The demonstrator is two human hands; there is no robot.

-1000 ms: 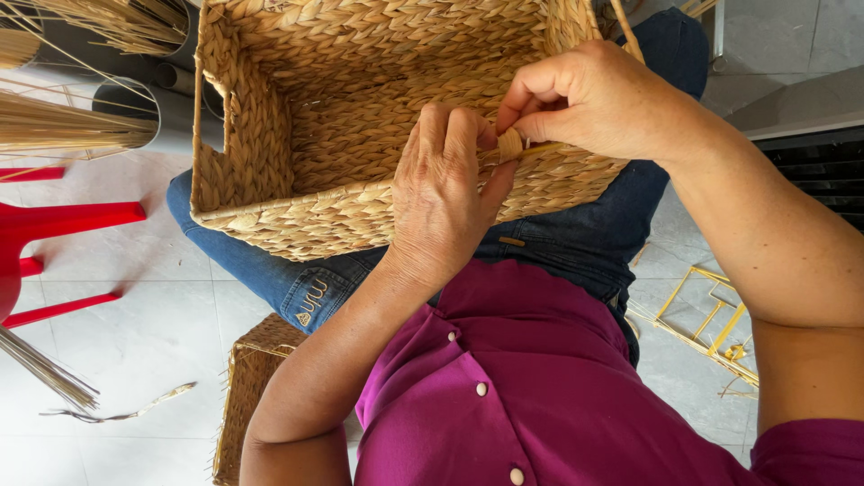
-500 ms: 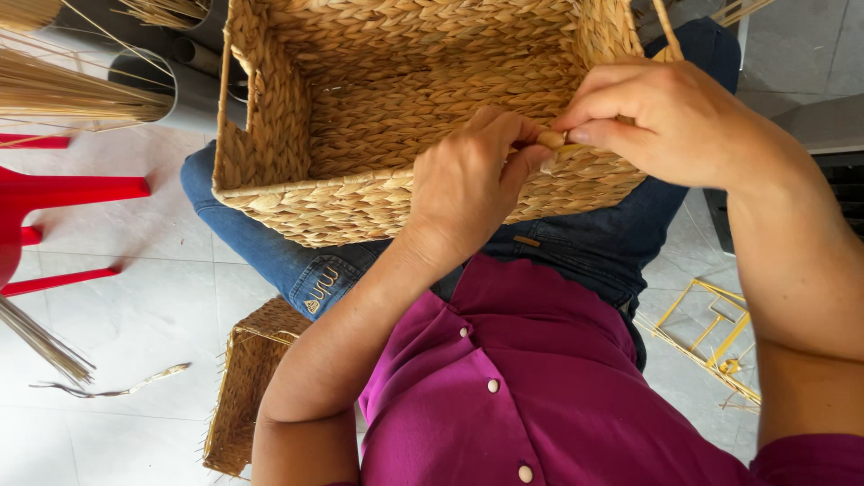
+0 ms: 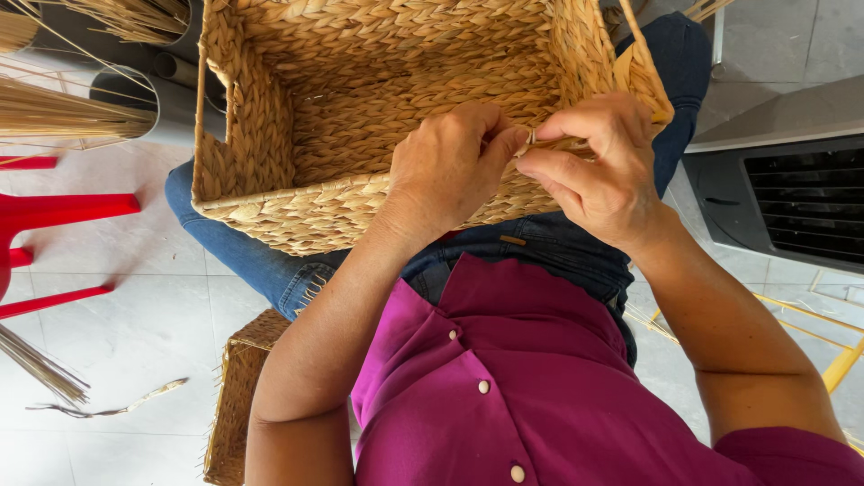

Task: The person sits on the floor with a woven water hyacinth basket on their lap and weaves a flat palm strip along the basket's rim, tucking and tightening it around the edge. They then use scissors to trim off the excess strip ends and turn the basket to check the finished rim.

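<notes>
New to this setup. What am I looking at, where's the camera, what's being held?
No machine here: a person's two bare hands, filmed by one camera on their head looking down. A rectangular woven basket rests on their lap, against blue jeans. The left hand and right hand meet at the near rim, pinching a pale strand end together. On the tiled floor: a red plastic stool, bundles of dry straw, and a second, smaller woven piece.
</notes>
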